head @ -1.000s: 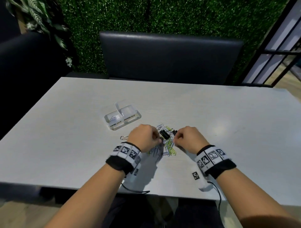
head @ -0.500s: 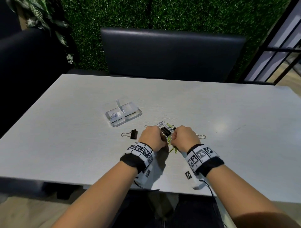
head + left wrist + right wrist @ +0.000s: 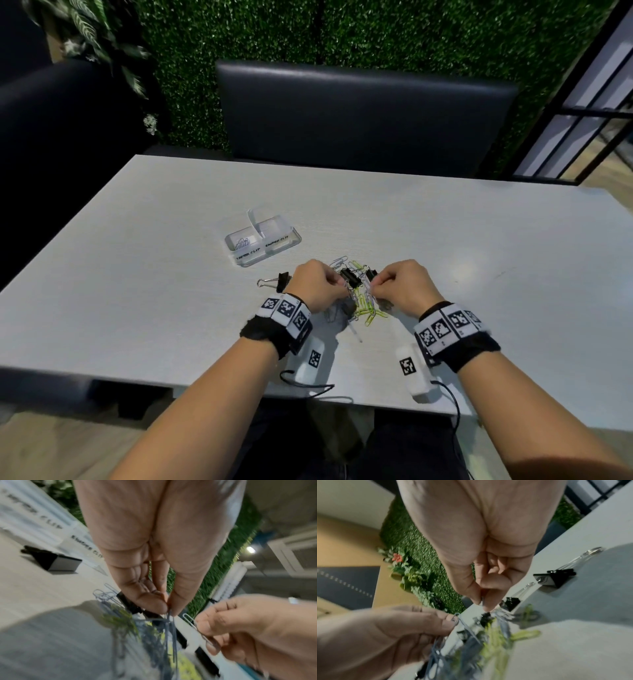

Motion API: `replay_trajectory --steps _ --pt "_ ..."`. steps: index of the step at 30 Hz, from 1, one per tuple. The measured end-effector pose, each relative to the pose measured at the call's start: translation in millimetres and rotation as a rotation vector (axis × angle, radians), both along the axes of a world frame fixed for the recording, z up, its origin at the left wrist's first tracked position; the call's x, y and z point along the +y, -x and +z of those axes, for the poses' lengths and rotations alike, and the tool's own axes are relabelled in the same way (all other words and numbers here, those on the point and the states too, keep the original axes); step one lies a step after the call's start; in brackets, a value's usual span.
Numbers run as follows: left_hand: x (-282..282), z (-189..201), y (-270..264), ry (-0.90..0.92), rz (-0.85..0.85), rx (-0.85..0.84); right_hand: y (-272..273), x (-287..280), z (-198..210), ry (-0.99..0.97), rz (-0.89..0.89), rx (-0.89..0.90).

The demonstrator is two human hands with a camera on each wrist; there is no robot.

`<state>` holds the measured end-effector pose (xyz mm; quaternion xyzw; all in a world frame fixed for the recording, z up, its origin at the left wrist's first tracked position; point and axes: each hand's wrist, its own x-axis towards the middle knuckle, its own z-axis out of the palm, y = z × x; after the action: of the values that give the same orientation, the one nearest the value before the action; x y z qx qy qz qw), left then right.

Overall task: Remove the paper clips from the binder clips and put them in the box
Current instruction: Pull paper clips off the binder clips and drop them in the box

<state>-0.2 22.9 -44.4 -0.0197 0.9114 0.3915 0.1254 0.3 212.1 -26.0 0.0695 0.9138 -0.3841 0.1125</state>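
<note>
My left hand (image 3: pixel 340 287) pinches a strand of silver paper clips (image 3: pixel 171 631) that hangs from its fingertips (image 3: pixel 169 612). My right hand (image 3: pixel 375 284) pinches one silver paper clip (image 3: pixel 195 626) between thumb and forefinger (image 3: pixel 482 603). Between the two hands sits a black binder clip (image 3: pixel 351 278), tangled with the clips, and a second one (image 3: pixel 370 274) lies just behind it. Silver and yellow-green paper clips (image 3: pixel 368 310) are heaped under the hands. The clear two-compartment box (image 3: pixel 263 244) stands open to the far left, with a few silver clips in its left compartment.
A loose black binder clip (image 3: pixel 274 282) lies on the table (image 3: pixel 137 274) left of my left hand. In the right wrist view another binder clip (image 3: pixel 554 578) lies to the right. A dark bench and a green hedge wall stand behind the table. Cables hang over the near edge.
After closing in together half a second ago, my hands have drawn slightly apart again. Both keep pinching paper clips in the tangle.
</note>
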Motion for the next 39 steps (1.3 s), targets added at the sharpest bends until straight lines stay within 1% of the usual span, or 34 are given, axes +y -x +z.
replay_trajectory --steps 3,6,8,10,12,14,15,16,18,20,22,25,31,36,39 --pt "-13.0 0.6 5.3 -0.182 0.053 -0.029 2.9 -1.0 10.5 0.195 -0.048 0.010" --pt "-24.4 5.3 8.3 -0.431 0.116 -0.086 9.6 -9.7 15.1 0.310 -0.053 0.024" --pt "-31.7 12.2 8.6 -0.564 0.151 -0.087 14.6 -19.5 14.5 0.387 -0.072 0.021" --pt "-39.8 20.7 9.5 -0.679 0.180 -0.096 19.4 -30.1 11.5 0.416 -0.070 0.016" --pt "-47.7 28.6 11.1 -0.791 0.202 -0.097 21.0 -41.4 9.7 0.400 -0.022 0.018" --pt "-53.3 33.9 12.9 -0.855 0.224 -0.079 19.5 -51.1 8.7 0.407 0.007 0.006" --pt "-54.5 35.3 14.1 -0.875 0.234 -0.067 18.3 -54.2 7.7 0.450 -0.008 -0.013" --pt "-54.9 36.8 15.0 -0.891 0.241 -0.054 16.7 -55.6 7.1 0.527 -0.040 -0.048" --pt "-54.1 39.1 16.2 -0.903 0.258 -0.022 12.8 -55.2 7.3 0.750 -0.102 -0.149" --pt "-52.3 36.7 18.0 -0.879 0.286 0.009 9.1 -50.9 8.8 0.944 -0.125 -0.222" --pt "-48.9 33.3 17.6 -0.834 0.308 0.033 6.8 -46.0 11.1 1.029 -0.128 -0.241" --pt "-45.2 28.6 17.6 -0.803 0.344 0.069 5.3 -40.6 14.0 1.050 -0.111 -0.231" --pt "-60.2 30.9 20.7 -0.824 0.398 0.119 11.0 -43.3 19.3 0.908 -0.050 -0.173" --pt "-86.3 37.0 24.0 -0.918 0.459 0.134 29.1 -76.0 31.0 0.795 0.031 -0.156" --pt "-107.9 40.5 29.0 -0.919 0.504 0.160 47.5 -108.6 38.3 0.761 0.064 -0.139"
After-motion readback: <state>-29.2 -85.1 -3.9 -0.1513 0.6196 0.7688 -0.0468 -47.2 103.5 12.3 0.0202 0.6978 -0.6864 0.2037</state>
